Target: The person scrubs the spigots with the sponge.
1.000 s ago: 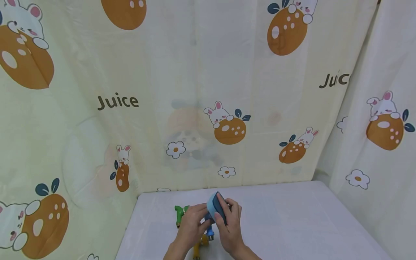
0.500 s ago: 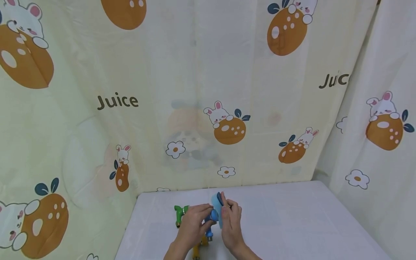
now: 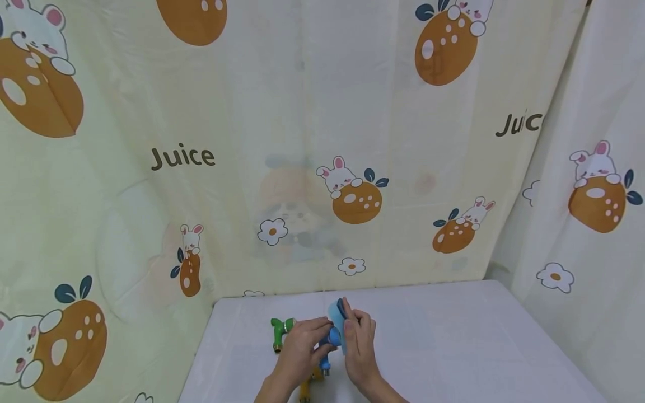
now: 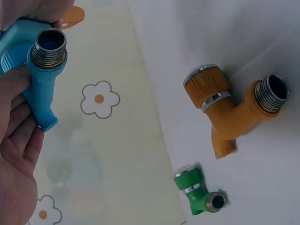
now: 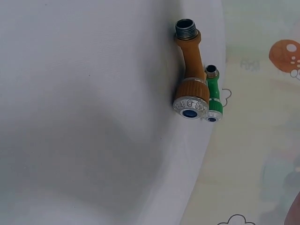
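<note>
My left hand (image 3: 300,346) grips a blue tap (image 4: 43,86), fingers and thumb around its body. The left wrist view shows the tap's threaded metal inlet and its spout, with part of the left hand (image 4: 16,145) beside it. My right hand (image 3: 359,350) holds a sponge (image 3: 336,313), light blue with a darker blue layer, between thumb and fingers. The sponge stands on edge against the round end of the blue tap. Only a sliver of skin shows at the lower right of the right wrist view; the sponge is out of sight there.
An orange-yellow tap (image 4: 225,110) with a ribbed knob lies on the white-covered table (image 3: 443,341), nearest the person. A green tap (image 3: 279,334) lies farther back, left of the hands. Behind the table hangs a printed curtain (image 3: 302,112), with another at right.
My right hand has turned the sponge edge-on and shifted it slightly right, so the blue tap's round end shows. My left hand stays almost still. Over the last half second little differs.
</note>
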Available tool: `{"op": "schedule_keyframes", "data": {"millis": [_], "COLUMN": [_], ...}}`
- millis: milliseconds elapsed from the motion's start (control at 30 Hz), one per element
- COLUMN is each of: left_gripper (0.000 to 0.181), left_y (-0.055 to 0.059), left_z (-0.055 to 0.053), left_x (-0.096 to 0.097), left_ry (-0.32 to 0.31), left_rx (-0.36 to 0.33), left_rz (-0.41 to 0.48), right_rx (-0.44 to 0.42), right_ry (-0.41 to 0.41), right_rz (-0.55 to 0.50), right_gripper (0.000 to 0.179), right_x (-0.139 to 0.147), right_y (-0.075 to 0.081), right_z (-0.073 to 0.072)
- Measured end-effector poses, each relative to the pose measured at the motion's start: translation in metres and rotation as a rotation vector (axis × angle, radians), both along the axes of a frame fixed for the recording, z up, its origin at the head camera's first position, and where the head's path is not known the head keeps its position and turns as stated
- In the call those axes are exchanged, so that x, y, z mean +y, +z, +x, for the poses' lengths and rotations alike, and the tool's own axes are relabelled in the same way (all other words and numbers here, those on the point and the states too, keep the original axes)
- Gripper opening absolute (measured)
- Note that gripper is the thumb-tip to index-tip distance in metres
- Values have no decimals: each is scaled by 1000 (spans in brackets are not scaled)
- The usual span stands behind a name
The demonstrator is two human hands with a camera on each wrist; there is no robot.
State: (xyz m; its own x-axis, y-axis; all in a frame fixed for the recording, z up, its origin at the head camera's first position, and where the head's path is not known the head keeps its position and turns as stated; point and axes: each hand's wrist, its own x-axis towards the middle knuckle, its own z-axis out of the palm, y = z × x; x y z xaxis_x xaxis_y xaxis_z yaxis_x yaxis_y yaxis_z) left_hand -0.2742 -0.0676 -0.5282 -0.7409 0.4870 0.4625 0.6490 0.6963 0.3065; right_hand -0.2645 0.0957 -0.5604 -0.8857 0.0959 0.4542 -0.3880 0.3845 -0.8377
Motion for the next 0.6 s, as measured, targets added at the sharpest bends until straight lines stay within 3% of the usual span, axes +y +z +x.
{"op": "schedule_keyframes", "data": {"millis": [333, 600], "left_gripper": [22, 24], "left_y": [-3, -4], "left_z": [1, 2], "left_x": [4, 2], "left_ry": [-88, -105], "left_rx": [-32, -79], "left_rz": [-1, 29], "right_rx": [-98, -117], "right_ry": [18, 22], "right_rz": [16, -40], "right_gripper": [50, 53], "right_x": [12, 18], "right_y": [-5, -2], "right_z": [-13, -18]}}
